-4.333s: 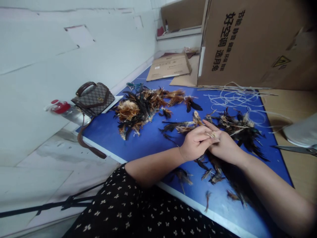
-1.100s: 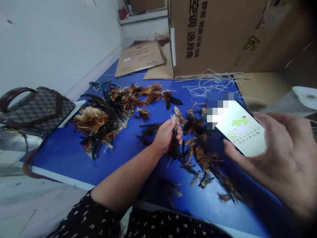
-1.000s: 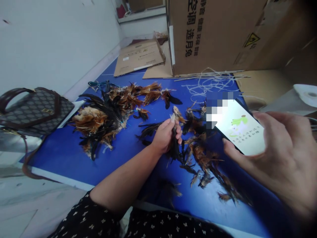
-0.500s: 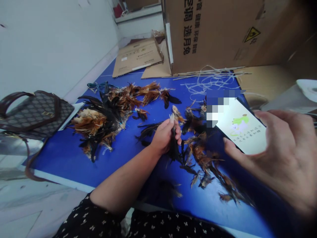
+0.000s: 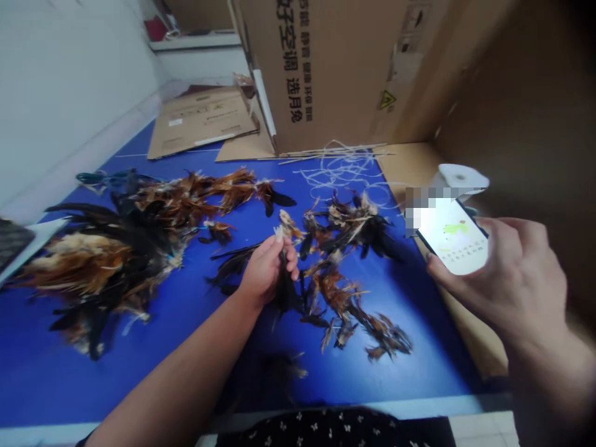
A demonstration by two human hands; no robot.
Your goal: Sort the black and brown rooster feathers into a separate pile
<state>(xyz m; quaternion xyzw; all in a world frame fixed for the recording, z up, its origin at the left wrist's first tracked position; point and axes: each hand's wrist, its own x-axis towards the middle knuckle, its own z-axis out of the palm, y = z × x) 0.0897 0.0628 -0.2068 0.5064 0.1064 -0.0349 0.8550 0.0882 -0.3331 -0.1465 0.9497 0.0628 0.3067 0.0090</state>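
Low over the blue table (image 5: 186, 347), my left hand (image 5: 267, 267) is closed round a small bunch of black feathers (image 5: 287, 292), pale quill ends up and dark vanes hanging below. My right hand (image 5: 516, 279) grips a smartphone (image 5: 459, 236) by its edges at the right; its lit screen shows a green and yellow picture with writing below. Brown and black feathers (image 5: 339, 292) lie scattered between the hands. Left of my left hand spreads a bigger heap of feathers (image 5: 88, 261), with tied brown feather bunches (image 5: 195, 195) behind it.
A large cardboard box (image 5: 344, 74) stands at the back, with flat cardboard (image 5: 200, 121) beside it. Tangled white string (image 5: 342, 171) and thin sticks lie before the box. A white roll (image 5: 463, 177) stands behind the phone. Part of a bag (image 5: 13, 245) shows at the left edge.
The view has turned to the right, so the table's contents sit further left and the bag is mostly out of sight. The phone now appears a little further off. Both grips are unchanged.
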